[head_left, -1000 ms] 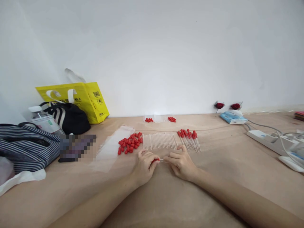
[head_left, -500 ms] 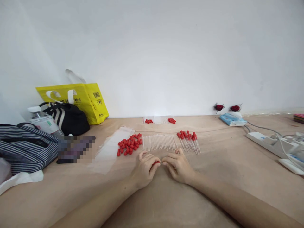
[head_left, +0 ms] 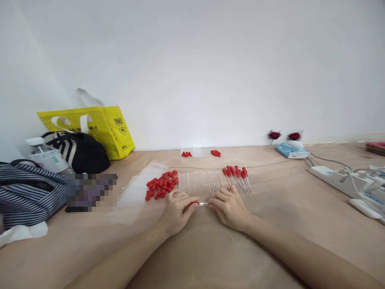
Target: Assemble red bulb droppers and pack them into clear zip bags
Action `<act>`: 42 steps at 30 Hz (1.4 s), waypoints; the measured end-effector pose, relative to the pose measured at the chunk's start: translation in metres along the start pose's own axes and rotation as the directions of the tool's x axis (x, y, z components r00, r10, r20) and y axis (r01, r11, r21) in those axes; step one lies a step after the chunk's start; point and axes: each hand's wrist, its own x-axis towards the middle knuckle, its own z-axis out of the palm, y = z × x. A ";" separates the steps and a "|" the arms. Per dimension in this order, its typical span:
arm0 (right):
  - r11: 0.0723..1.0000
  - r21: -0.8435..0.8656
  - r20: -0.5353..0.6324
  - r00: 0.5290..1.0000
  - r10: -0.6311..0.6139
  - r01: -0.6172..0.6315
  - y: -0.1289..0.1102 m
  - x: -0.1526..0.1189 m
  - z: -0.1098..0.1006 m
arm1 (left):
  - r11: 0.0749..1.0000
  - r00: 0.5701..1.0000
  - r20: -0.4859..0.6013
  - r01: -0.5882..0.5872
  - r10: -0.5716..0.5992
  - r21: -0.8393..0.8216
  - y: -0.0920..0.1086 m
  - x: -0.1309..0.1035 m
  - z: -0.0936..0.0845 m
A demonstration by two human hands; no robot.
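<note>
My left hand (head_left: 177, 212) is closed on a red rubber dropper bulb (head_left: 195, 203), of which only a small part shows. From the bulb a clear dropper tube (head_left: 203, 204) runs right, into the pinched fingers of my right hand (head_left: 230, 208). The tube lies level between the hands; its far end is hidden. Beyond my left hand is a heap of loose red bulbs (head_left: 162, 184). A row of clear tubes (head_left: 200, 181) lies just past both hands. Several droppers with red bulbs fitted (head_left: 237, 176) lie beyond my right hand.
Clear plastic bags (head_left: 141, 186) lie left of the bulbs. Two bagged groups of red pieces (head_left: 215, 153) are by the wall. Bags, including a yellow one (head_left: 120, 136), and a bottle (head_left: 49, 156) stand left. A power strip (head_left: 333, 180) and tissue pack (head_left: 291, 151) sit right.
My hands have spread slightly apart, so a longer stretch of the tube shows between them. The whole view has shifted a little.
</note>
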 end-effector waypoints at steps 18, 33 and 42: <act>0.671 -0.308 0.099 0.679 0.727 -0.674 0.059 0.030 0.017 | 0.997 0.993 0.093 0.063 -0.067 0.048 -0.002 0.001 0.003; 0.653 -0.384 0.223 0.621 0.752 -0.653 0.055 0.051 0.016 | 0.997 0.992 0.105 0.064 -0.068 0.041 0.000 0.001 0.003; 0.653 -0.407 0.208 0.631 0.747 -0.639 0.051 0.054 0.021 | 0.924 0.941 -0.248 0.292 -0.231 0.247 -0.021 0.008 -0.009</act>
